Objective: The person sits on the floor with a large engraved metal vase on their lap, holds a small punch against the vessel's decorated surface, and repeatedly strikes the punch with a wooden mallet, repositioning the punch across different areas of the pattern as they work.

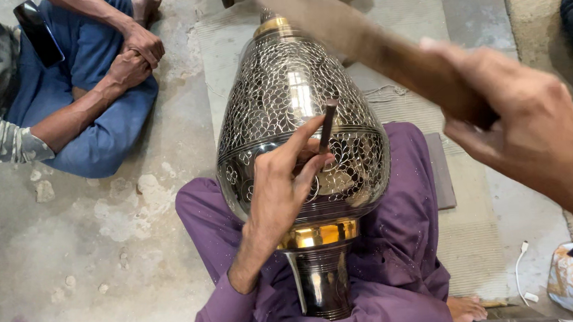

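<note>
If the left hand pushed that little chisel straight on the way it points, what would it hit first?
Most likely the engraved metal vase: the left hand holds the chisel against its patterned wall, so the tip would meet that surface first, though the exact contact point is hidden.

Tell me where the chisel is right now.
In the head view the chisel is at centre frame, held in the left hand with its tip against the engraved metal vase lying on the person's lap.
</note>
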